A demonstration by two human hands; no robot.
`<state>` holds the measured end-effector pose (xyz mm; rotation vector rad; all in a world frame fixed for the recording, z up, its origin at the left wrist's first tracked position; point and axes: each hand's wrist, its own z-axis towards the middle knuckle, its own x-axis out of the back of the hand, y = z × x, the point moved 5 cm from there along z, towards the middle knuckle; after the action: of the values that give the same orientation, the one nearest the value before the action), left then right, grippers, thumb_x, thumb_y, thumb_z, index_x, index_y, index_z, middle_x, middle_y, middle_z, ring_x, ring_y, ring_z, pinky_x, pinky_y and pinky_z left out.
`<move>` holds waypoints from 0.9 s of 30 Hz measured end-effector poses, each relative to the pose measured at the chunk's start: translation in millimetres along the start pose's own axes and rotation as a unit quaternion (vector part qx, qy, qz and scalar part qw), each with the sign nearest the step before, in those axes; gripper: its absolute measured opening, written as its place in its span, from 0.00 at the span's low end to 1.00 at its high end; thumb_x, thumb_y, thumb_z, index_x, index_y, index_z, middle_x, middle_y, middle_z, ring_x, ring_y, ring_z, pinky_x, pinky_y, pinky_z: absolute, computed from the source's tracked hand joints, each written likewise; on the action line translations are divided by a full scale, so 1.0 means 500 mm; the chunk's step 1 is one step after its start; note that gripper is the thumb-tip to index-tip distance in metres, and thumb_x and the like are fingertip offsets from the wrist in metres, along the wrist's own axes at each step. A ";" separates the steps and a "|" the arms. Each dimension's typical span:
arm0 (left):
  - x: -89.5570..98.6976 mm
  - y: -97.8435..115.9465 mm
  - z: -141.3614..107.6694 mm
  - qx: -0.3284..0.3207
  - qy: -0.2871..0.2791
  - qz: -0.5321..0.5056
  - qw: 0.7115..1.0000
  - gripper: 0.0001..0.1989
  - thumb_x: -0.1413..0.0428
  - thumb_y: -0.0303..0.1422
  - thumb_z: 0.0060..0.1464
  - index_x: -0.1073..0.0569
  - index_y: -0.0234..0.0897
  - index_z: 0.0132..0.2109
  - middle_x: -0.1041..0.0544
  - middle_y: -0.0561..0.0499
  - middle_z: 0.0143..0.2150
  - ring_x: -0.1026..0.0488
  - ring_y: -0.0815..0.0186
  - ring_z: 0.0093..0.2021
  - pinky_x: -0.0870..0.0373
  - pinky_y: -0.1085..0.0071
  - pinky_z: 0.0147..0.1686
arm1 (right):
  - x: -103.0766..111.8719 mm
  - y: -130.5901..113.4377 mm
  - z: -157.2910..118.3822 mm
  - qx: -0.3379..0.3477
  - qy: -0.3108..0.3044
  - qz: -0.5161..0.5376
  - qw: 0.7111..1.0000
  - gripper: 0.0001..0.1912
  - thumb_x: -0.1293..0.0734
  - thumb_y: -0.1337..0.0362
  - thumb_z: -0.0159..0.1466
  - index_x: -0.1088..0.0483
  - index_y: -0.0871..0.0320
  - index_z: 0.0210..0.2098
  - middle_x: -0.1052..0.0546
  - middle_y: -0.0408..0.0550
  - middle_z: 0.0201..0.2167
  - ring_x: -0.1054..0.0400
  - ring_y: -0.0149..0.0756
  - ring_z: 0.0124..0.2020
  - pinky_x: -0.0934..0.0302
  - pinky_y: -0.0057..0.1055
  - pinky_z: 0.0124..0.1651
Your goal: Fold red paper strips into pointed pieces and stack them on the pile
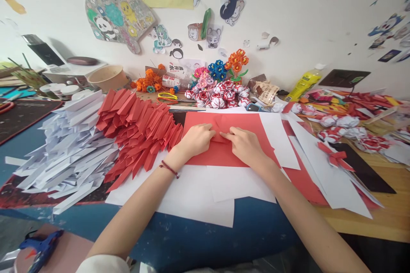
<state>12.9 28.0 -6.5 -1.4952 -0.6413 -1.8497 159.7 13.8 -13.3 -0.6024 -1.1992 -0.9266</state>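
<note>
Clearly crowded, the surface [378, 215] carries, at its left, a broad heap of white folded strips [77, 149], with a tan bowl [107, 78] behind it. Next to that, a heap of red folded strips [141, 130] reaches right up to the left edge of a red sheet [205, 158], hemming in that side. Behind the sheet sit orange flowers [149, 81], scissors [167, 96] with yellow handles and a cluster of red-and-white paper balls [219, 96], with blue flowers [217, 70] just beyond them. Farther right stands a tilted yellow bottle [301, 85], and nearer, loose white sheets [326, 175] overlap, a red paper bow [335, 155] lying on top. In the middle, a small red paper piece [220, 135] lies over the red sheet, between the two hands. The left hand [197, 140] is partly closed, fingers curled, its thumb and index tips at the piece's left side. The right hand [244, 143] is half curled with its index finger reaching to the piece's right side. Red against red, I cannot tell whether either pinches the paper or only presses it.
</note>
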 end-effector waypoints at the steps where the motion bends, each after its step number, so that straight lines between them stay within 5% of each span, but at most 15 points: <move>1: 0.001 0.000 0.000 0.003 -0.002 -0.003 1.000 0.13 0.54 0.24 0.56 0.25 0.36 0.39 0.28 0.45 0.35 0.29 0.61 0.35 0.37 0.68 0.31 | 0.000 0.000 0.001 -0.007 0.001 0.001 1.000 0.26 0.41 0.79 0.59 0.26 0.53 0.51 0.29 0.49 0.31 0.36 0.36 0.32 0.50 0.33 0.32; 19: 0.007 0.000 0.003 0.002 -0.005 -0.038 0.999 0.14 0.54 0.22 0.52 0.24 0.36 0.36 0.26 0.46 0.34 0.28 0.61 0.33 0.37 0.69 0.28 | 0.001 0.011 0.006 -0.076 -0.001 0.018 0.997 0.19 0.41 0.72 0.65 0.23 0.50 0.45 0.29 0.48 0.31 0.38 0.34 0.26 0.56 0.33 0.26; 27: 0.008 -0.027 -0.014 0.004 0.006 -0.140 0.990 0.24 0.54 0.20 0.50 0.26 0.40 0.51 0.22 0.48 0.44 0.25 0.63 0.43 0.30 0.69 0.43 | -0.003 0.011 -0.004 -0.048 0.016 0.041 0.998 0.20 0.42 0.74 0.64 0.24 0.52 0.46 0.29 0.47 0.33 0.35 0.34 0.31 0.50 0.31 0.29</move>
<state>-2.6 31.1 -3.9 -1.4452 -0.8907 -2.0597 165.3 15.4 -14.8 -0.7063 -1.0975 -0.9250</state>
